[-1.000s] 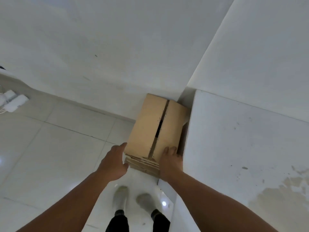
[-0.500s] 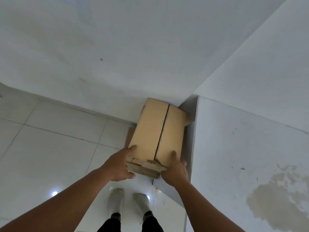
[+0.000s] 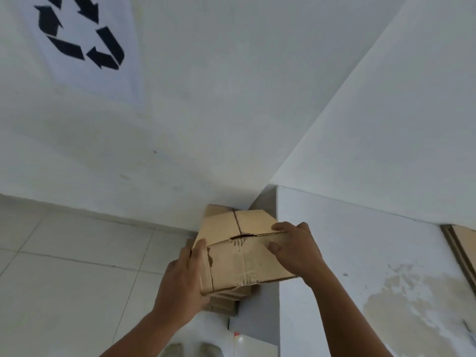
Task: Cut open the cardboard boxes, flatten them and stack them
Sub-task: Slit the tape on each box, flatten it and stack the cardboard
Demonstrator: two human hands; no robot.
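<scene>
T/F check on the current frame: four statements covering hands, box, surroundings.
1. The left hand and right hand both grip the cardboard box. True.
2. The cardboard box is already flattened. False: it keeps its box shape.
3. A black recycling symbol is on the wall at upper left. True.
4. The cardboard box rests on the white ledge. False: it is held left of the white ledge, over flattened cardboard.

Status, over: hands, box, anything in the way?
Left hand grips cardboard box at its left end; right hand grips its right top edge. Box not flattened. Close on the right: white ledge.
</scene>
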